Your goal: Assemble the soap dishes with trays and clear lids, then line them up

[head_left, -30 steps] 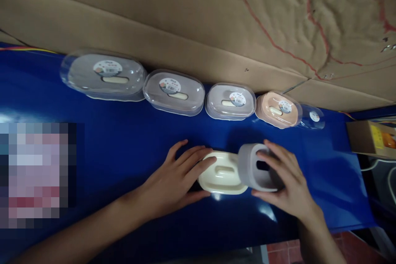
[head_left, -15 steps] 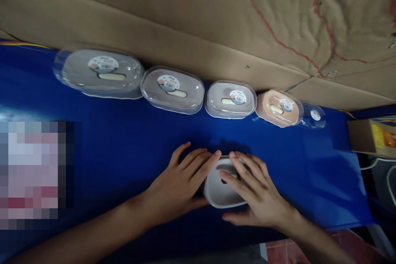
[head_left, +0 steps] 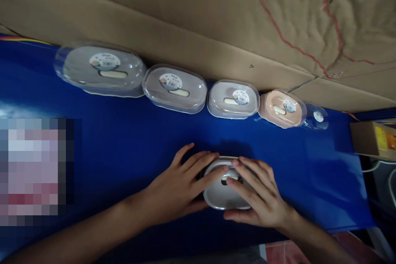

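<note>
A small light grey oval box (head_left: pixel 216 196) with a dark slot and a pale piece in its top lies on the blue table between my hands. My left hand (head_left: pixel 182 183) rests on its left side, fingers apart, the index fingertip on the top. From the right, my right hand (head_left: pixel 260 192) lies over the box with spread fingers, two fingertips near the slot and the thumb at the near edge. The box's right end is hidden under that hand.
Along the back stand a large grey box (head_left: pixel 83 66), two more grey boxes (head_left: pixel 157 95) (head_left: pixel 216 103), a peach box (head_left: pixel 292 117) and a clear lid (head_left: pixel 321 126). Brown paper (head_left: pixel 185 12) hangs behind them. An open carton (head_left: pixel 365 138) is at the right.
My left index finger has moved right and down onto the box top. My right fingers have shifted slightly right and down. The view has moved a little.
</note>
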### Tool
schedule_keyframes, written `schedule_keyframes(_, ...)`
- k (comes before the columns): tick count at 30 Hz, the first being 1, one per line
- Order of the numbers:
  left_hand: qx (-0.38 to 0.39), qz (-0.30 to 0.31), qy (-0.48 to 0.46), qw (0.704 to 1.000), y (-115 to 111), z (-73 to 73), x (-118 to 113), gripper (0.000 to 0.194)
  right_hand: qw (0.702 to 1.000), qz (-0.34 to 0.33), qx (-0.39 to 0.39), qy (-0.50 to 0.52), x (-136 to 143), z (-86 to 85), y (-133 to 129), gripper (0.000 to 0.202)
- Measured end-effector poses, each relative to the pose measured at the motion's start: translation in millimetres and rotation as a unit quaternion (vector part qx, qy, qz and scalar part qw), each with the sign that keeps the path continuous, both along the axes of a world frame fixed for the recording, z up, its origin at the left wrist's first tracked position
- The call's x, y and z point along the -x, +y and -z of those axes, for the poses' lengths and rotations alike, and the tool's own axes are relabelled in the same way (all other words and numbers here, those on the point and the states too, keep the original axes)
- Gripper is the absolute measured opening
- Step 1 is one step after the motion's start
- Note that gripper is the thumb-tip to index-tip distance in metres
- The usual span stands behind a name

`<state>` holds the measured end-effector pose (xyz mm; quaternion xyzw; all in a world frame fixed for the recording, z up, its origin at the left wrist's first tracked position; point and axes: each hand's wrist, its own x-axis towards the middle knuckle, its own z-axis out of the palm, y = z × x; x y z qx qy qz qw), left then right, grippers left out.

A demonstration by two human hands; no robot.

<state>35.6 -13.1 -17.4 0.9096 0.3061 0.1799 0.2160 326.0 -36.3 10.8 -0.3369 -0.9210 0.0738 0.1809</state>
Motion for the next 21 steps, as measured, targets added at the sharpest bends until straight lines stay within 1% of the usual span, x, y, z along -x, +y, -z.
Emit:
schedule_keyframes(2,0.002,0.004,0.003,1.0,0,0.4,1,0.077,1.0,-0.021,-0.007,-0.013,-3,-2.4,1,0.062)
schedule_keyframes(4,0.006,0.008,0.007,1.0,0,0.7,1,0.079,0.998,-0.045,0.001,-0.042,-5,-4.2,5,0.057)
schedule_keyframes(6,0.008,0.006,0.006,1.0,0,1.0,1,0.077,0.996,-0.051,0.031,-0.073,-6,-3.8,9,0.058)
schedule_keyframes(9,0.012,-0.005,0.009,1.0,0,1.3,0,0.074,0.991,-0.032,0.094,-0.094,-8,1.1,14,0.068)
schedule_keyframes(11,0.016,-0.009,0.014,1.0,0,1.2,0,0.075,0.989,-0.036,0.123,-0.079,-13,5.9,17,0.072)
schedule_keyframes(13,0.016,-0.01,0.012,1.0,0,1.2,0,0.073,0.989,-0.049,0.134,-0.03,-22,10.3,20,0.073)
schedule_keyframes(14,0.016,-0.01,0.01,1.0,0,1.2,0,0.071,0.991,-0.039,0.127,0.004,-29,11.8,23,0.072)
schedule_keyframes(15,0.015,-0.011,0.009,1.0,0,1.3,0,0.069,0.993,-0.006,0.108,0.04,-37,12.5,27,0.068)
schedule_keyframes(16,0.014,-0.013,0.007,1.0,0,1.5,0,0.066,0.993,0.051,0.076,0.071,-47,12.4,32,0.062)
schedule_keyframes(17,0.013,-0.013,0.005,1.0,0,1.8,0,0.064,0.987,0.128,0.035,0.093,-58,11.4,38,0.056)
schedule_keyframes(19,0.013,-0.012,0.006,1.0,0,2.4,1,0.063,0.952,0.285,-0.047,0.101,-84,8.0,53,0.05)
schedule_keyframes(20,0.013,-0.009,0.007,1.0,0,2.6,1,0.063,0.932,0.343,-0.075,0.087,-98,6.4,60,0.053)
schedule_keyframes(21,0.014,-0.006,0.01,1.0,0,2.8,2,0.064,0.918,0.381,-0.092,0.064,-113,5.5,68,0.059)
